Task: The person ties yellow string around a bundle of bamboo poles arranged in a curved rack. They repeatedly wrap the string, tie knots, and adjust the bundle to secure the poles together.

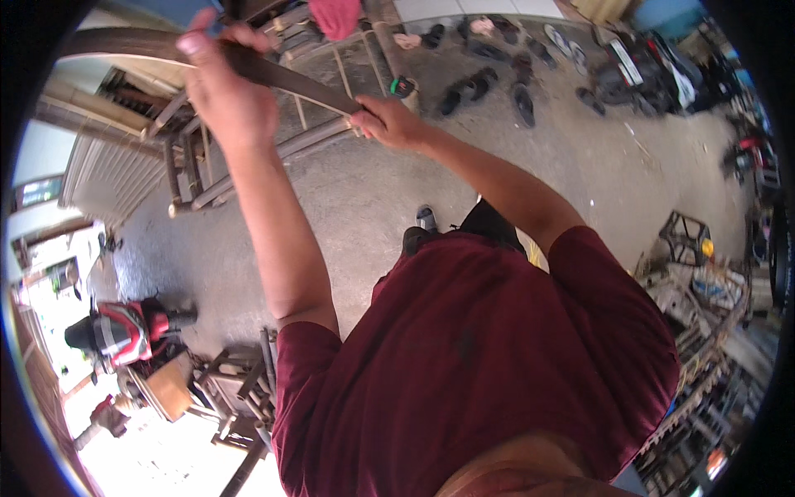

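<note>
Raised at the upper left, a long flat brown strip, wood or bamboo by its look, runs across both my hands and bends toward the picture's left rim. My left hand is closed round its middle stretch, the thumb up. Part of a dark and blue thing shows behind those fingers; I cannot make out what it is. My right hand pinches the strip's right end between thumb and fingers. Beneath the strip stands a frame of bamboo-like poles. On it, just past my right hand, sits a small round black-and-green thing.
Several shoes and sandals lie on the concrete floor ahead. Motorbikes stand at the upper right and lower left. A wooden frame is at the lower left. Piled scrap and parts line the right side, with a black crate-like frame.
</note>
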